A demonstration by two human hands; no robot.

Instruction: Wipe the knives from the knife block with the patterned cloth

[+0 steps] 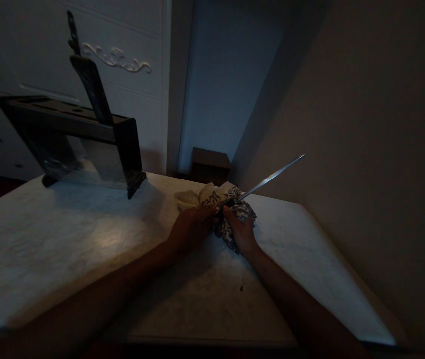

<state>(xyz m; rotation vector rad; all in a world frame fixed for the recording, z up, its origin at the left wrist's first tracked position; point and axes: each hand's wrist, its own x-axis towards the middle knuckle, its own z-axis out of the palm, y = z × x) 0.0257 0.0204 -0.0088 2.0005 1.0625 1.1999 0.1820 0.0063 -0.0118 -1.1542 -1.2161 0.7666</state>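
Observation:
Near the far edge of the table, my left hand [193,227] is closed around the dark handle of a knife [272,176]. Its narrow, bright blade is seen almost edge-on and points up and to the right. My right hand [241,232] is closed on a patterned cloth [248,213], bunched close to the base of the blade. The light, crumpled part of this cloth lies on the table beyond both hands. The fingertips overlap around the handle and are partly hidden in the dim light.
A dark knife holder [126,149] with clear panels stands at the left on the marbled white table [103,239]. A dark-handled knife [92,89] sticks up from it. A small dark mark shows near the front. Behind are ornate white doors [130,99], a low brown box [210,158] and a wall [365,124] at right.

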